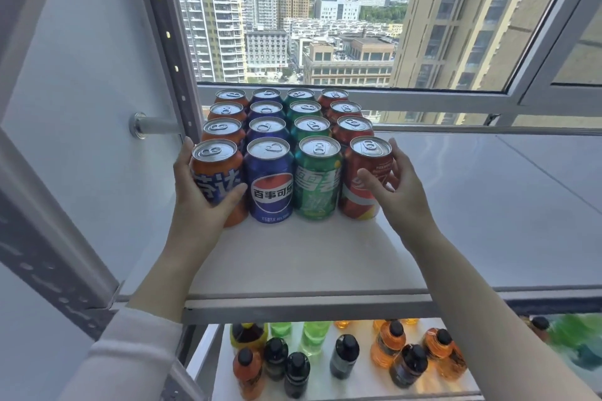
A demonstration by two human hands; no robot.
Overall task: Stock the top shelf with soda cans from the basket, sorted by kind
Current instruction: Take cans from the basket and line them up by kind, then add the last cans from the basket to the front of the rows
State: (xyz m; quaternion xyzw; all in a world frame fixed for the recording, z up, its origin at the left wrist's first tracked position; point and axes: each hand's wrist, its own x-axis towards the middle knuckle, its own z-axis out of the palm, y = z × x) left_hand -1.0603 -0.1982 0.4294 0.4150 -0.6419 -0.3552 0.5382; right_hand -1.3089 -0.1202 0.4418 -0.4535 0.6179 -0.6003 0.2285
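Several soda cans stand on the white top shelf [309, 257] in four rows running front to back: orange at the left, then blue, green and red. My left hand [198, 195] grips the front orange can [216, 169], thumb across its label. My right hand [395, 192] is curled round the front red can [366, 166] from its right side. Between them stand the front blue can [269, 179] and the front green can [317, 176], touching side by side. The basket is not in view.
A grey slotted upright [169, 39] and a white side panel [81, 107] close the shelf's left. A window frame [358, 98] runs behind the cans. The shelf stretches bare to the right. Bottles [345, 355] with black caps stand on the shelf below.
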